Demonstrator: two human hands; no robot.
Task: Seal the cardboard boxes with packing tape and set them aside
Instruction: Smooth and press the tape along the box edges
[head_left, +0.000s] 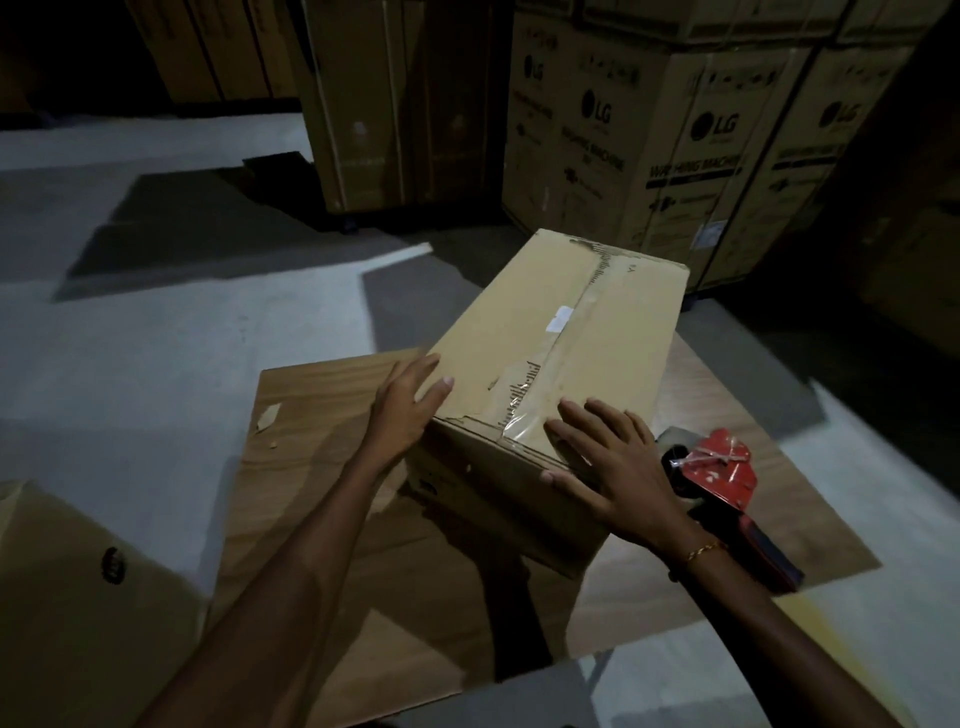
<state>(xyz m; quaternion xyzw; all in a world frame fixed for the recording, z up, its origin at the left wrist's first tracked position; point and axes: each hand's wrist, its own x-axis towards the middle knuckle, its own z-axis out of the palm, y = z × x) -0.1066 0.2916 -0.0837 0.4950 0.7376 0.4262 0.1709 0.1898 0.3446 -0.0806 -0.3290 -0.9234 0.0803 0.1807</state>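
Observation:
A brown cardboard box (550, 353) stands on flattened cardboard (322, 467) on the floor, its top flaps closed and a strip of clear tape running along the centre seam, with torn patches beside it. My left hand (410, 405) presses flat against the box's left side near the top corner. My right hand (608, 457) lies with straight, spread fingers on the near end of the top, over the tape end. A red tape dispenser (727, 478) lies on the cardboard just right of my right hand.
Tall LG washing machine cartons (675, 135) are stacked behind the box, with another tall carton (395, 104) at back centre. Part of another box (67, 597) sits at the lower left. Grey floor (156, 364) spreads to the left.

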